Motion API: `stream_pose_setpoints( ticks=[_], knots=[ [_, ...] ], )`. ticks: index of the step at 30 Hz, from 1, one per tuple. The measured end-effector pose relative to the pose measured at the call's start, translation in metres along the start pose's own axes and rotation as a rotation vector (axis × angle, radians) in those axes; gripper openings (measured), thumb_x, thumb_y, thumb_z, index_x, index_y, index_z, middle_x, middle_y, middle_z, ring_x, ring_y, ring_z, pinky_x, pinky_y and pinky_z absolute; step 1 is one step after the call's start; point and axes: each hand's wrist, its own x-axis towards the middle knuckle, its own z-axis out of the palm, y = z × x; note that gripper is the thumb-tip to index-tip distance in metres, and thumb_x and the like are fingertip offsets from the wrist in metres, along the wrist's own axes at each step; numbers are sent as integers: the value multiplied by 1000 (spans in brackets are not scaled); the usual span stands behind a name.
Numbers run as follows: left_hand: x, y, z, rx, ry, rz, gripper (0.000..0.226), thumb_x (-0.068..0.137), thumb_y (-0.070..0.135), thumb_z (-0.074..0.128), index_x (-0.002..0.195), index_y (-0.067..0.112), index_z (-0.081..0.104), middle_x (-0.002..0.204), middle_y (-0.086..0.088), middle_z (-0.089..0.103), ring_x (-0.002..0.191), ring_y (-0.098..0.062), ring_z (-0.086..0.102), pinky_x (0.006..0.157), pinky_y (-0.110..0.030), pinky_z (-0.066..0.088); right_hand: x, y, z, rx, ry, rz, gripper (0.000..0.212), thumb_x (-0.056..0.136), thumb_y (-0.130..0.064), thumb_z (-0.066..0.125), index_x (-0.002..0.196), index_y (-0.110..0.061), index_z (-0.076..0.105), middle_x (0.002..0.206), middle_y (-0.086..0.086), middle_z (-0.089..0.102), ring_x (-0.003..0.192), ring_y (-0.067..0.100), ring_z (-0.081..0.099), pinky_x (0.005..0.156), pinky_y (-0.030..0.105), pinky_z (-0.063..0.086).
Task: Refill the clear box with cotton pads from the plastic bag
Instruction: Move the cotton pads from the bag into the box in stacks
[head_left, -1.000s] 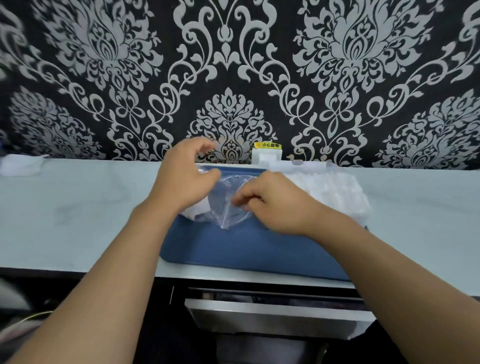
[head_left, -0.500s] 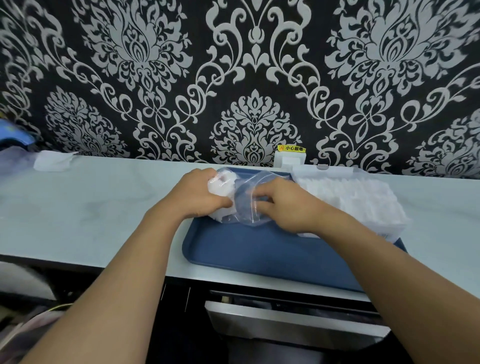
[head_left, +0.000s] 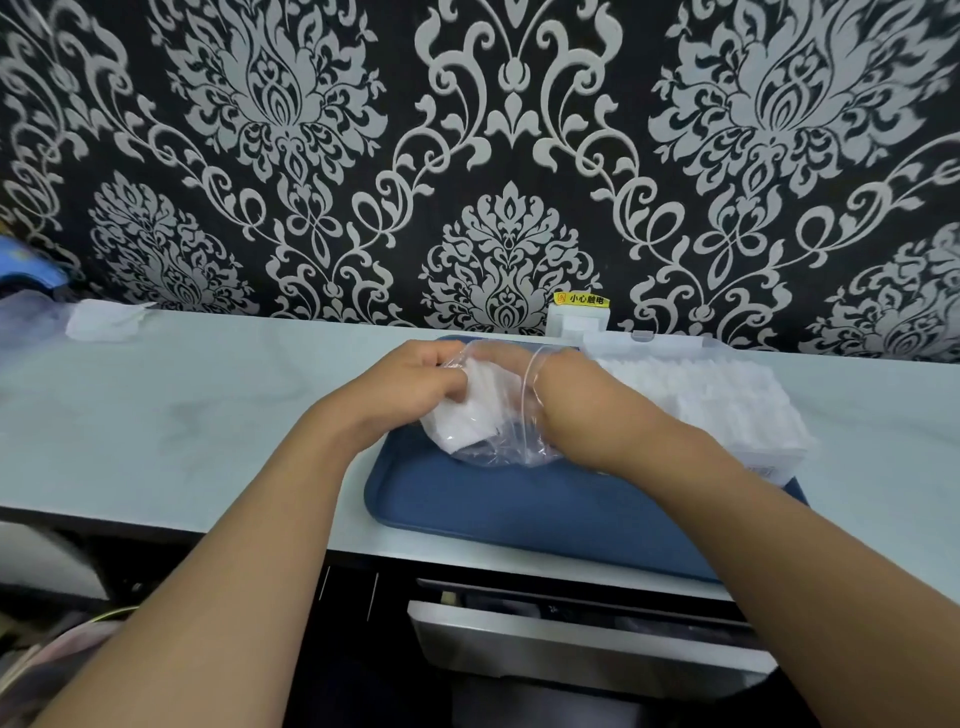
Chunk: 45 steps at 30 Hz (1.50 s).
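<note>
cotton pads (head_left: 470, 415) gripped by left hand (head_left: 410, 387), right hand (head_left: 558, 395) inside plastic bag (head_left: 511, 441)

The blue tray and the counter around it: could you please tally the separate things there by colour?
Blue: 1, the blue plastic tray
Clear: 2, the clear plastic bag and the clear plastic box, both holding white pads
White: 2, the white pad stack at far left, the white wall socket
Total: 5
</note>
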Motion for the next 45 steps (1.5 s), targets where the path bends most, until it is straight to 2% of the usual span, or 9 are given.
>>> stream_pose_setpoints(
  ticks=[9, 15, 18, 20, 24, 28, 33, 38, 45],
  knots=[
    [-2, 5, 7, -133, -93, -27, 35, 64, 8, 55, 95, 4, 72, 90, -14, 63, 87, -26, 54, 79, -37, 37, -6, 13, -10, 253, -12, 12, 59, 87, 4, 56, 118, -46, 60, 107, -8, 71, 94, 16, 70, 78, 47, 60],
    [2, 10, 9, -210, 21, -28, 27, 72, 4, 60, 92, 12, 77, 87, -5, 72, 84, -24, 61, 76, -33, 43, -12, 16, -19, 199, 163, 14, 25, 83, -8, 70, 90, -32, 66, 70, 2, 66, 53, 10, 56, 54, 30, 51],
    [8, 7, 10, -107, 165, 8, 28, 84, 3, 56, 93, 22, 75, 83, 5, 73, 72, -13, 63, 58, -20, 47, -17, 17, -26, 120, 280, -16, 13, 79, -26, 77, 78, -31, 65, 51, -8, 46, 49, 7, 42, 54, 32, 41],
    [13, 6, 14, 0, 285, 36, 25, 84, 10, 58, 98, 23, 73, 94, 4, 72, 84, -16, 65, 66, -26, 50, -20, 19, -30, 148, 381, -21, 14, 78, -34, 79, 79, -23, 71, 55, -9, 46, 53, 8, 40, 54, 32, 37],
    [17, 6, 21, 273, 478, 77, 17, 84, 17, 64, 100, 20, 69, 99, 3, 65, 92, -21, 63, 72, -28, 49, -29, 28, -44, 511, 460, 101, 12, 79, -16, 79, 85, -11, 71, 87, -2, 64, 75, 8, 58, 62, 18, 45],
    [12, 10, 30, 555, 373, -36, 60, 69, 42, 67, 126, 24, 56, 127, -1, 53, 111, -22, 55, 95, -40, 49, -38, 42, -56, 1212, 361, 322, 24, 87, 0, 66, 109, -8, 60, 101, 10, 69, 89, 21, 68, 64, 29, 56],
    [-6, 55, 49, 22, 566, 495, 47, 77, 26, 55, 123, 18, 61, 118, 2, 59, 107, -8, 57, 96, -27, 47, -41, 40, -56, 1428, 310, 366, 42, 92, 5, 59, 132, -8, 53, 122, 14, 63, 90, 23, 72, 67, 32, 60],
    [-11, 71, 95, -429, 93, 126, 34, 101, 42, 53, 120, 15, 58, 113, -10, 70, 91, -18, 74, 77, -36, 63, -43, 37, -51, 1403, 302, 259, 51, 95, 4, 56, 142, -11, 41, 123, 15, 62, 98, 26, 68, 77, 32, 61],
    [-3, 77, 97, -767, 62, 21, 25, 101, 26, 57, 112, 7, 68, 106, -16, 75, 87, -27, 76, 68, -34, 64, -57, 52, -57, 1013, 389, 259, 63, 82, 9, 73, 137, -13, 49, 100, 13, 76, 79, 19, 72, 67, 29, 58]
  ],
)
